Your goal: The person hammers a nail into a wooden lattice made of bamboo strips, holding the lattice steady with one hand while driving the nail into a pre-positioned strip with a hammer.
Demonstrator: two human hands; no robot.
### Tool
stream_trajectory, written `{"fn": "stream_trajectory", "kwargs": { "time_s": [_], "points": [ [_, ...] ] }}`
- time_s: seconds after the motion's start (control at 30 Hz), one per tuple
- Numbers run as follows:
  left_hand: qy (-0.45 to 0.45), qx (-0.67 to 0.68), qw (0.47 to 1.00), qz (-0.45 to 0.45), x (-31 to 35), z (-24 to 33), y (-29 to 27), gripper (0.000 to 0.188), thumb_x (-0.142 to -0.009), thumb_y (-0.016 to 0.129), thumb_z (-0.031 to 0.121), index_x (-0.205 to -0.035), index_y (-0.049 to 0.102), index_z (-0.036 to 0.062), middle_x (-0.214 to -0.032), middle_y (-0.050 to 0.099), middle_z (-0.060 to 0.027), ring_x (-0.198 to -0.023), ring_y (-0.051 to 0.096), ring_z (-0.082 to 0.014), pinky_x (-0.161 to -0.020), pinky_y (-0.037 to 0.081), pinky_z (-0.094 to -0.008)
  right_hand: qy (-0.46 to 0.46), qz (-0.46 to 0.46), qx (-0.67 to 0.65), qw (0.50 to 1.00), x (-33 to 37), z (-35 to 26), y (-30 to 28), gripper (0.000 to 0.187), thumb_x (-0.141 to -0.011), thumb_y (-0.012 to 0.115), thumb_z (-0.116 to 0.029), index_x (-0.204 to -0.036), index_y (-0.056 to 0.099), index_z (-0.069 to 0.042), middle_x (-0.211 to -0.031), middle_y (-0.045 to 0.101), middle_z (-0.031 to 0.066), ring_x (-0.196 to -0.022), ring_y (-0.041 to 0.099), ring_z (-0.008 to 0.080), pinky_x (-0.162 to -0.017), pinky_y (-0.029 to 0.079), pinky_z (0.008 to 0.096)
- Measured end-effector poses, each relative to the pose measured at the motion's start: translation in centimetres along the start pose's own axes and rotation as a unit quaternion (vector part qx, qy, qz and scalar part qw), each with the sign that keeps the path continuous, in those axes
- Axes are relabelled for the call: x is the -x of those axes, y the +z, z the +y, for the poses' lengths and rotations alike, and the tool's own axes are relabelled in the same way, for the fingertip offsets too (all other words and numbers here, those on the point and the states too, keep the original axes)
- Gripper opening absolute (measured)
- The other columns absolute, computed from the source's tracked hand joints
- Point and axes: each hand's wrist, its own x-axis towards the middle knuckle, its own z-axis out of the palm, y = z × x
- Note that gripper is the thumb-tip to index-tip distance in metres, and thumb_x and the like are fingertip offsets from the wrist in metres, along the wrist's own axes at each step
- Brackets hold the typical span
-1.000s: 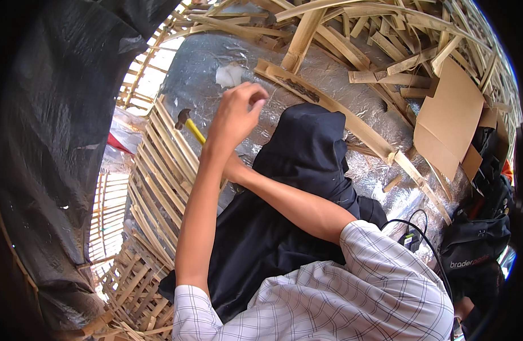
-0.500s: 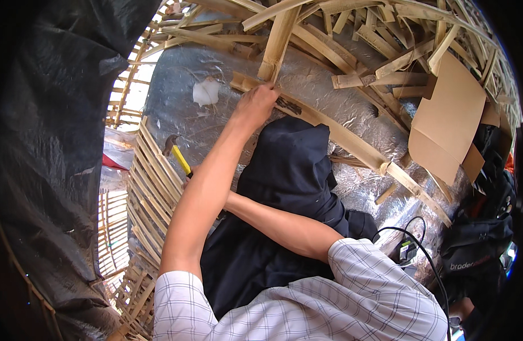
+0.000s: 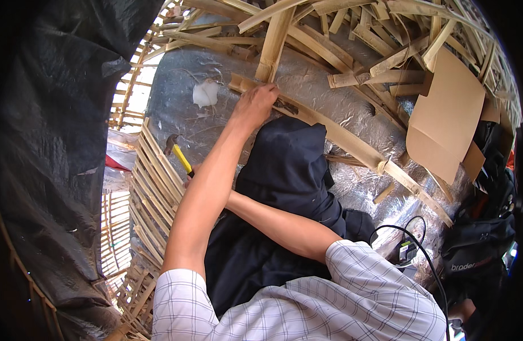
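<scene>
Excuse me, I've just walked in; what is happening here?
A person's left hand is on a split bamboo piece, near its far end, above a silvery sheet. The right hand, partly hidden behind the left forearm, holds a yellow-handled hammer, which is apart from that piece.

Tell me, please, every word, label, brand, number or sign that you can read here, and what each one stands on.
Black bag at the right: pale lettering, partly legible, but I won't copy out printed words.
Small dark device by the cable: any print is too small to read.
Plastic sheet at the left: faint dark marks, too small to read.
</scene>
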Motion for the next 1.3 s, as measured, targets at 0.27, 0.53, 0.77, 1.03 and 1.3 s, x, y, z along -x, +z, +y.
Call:
{"fn": "stream_trajectory", "kwargs": {
  "time_s": [0.27,0.53,0.77,1.03,1.3],
  "points": [
    [-0.007,0.044,0.999,-0.012,0.0,0.3,-0.5,0.019,-0.088,0.07,0.0,-0.107,0.066,0.0028,-0.106,0.068,-0.014,-0.106,0.067,-0.0403,-0.087,0.055,-0.051,0.035,0.008,-0.137,0.99,0.2,1.5,-0.5,0.014,-0.103,0.072,-0.014,-0.096,0.062,-0.005,-0.084,0.06,-0.0021,-0.076,0.055,0.0039,-0.063,0.049,0.027],
    [0.013,0.034,0.999,-0.031,0.3,0.1,-0.2,0.026,-0.088,0.068,-0.003,-0.112,0.066,0.0044,-0.112,0.067,-0.0124,-0.108,0.066,-0.0401,-0.088,0.054,-0.0509,0.051,-0.019,-0.207,0.977,0.6,0.9,-0.4,0.013,-0.105,0.068,-0.012,-0.111,0.062,-0.001,-0.09,0.065,0.0038,-0.082,0.065,0.0109,-0.071,0.056,0.0294],
    [0.014,0.071,0.997,-0.02,0.1,-0.1,-0.2,0.024,-0.09,0.065,-0.001,-0.114,0.065,0.0041,-0.112,0.066,-0.013,-0.109,0.066,-0.0395,-0.088,0.055,-0.05,0.059,-0.034,-0.304,0.95,0.4,2.8,-1.4,0.022,-0.106,0.065,-0.014,-0.122,0.06,0.001,-0.106,0.067,0.0099,-0.096,0.069,0.0186,-0.085,0.06,0.0367],
    [-0.005,0.148,0.989,0.028,-0.2,-0.5,-0.5,0.014,-0.09,0.065,-0.002,-0.102,0.059,-0.0002,-0.101,0.065,-0.0154,-0.091,0.066,-0.0375,-0.08,0.052,-0.0453,0.059,-0.057,-0.335,0.939,0.7,3.4,-1.3,0.028,-0.1,0.076,-0.016,-0.124,0.071,-0.003,-0.118,0.069,0.0025,-0.104,0.06,0.0092,-0.091,0.057,0.0352],
    [-0.058,0.258,0.955,0.135,-0.2,0.9,-2.4,0.013,-0.094,0.068,-0.001,-0.106,0.064,0.0003,-0.094,0.067,-0.01,-0.08,0.065,-0.0184,-0.075,0.054,-0.0343,-0.025,0.002,-0.095,0.995,1.7,1.8,-1.0,0.033,-0.093,0.082,-0.02,-0.119,0.068,-0.004,-0.118,0.069,0.0075,-0.104,0.061,0.0149,-0.087,0.056,0.039]
  ]
}}
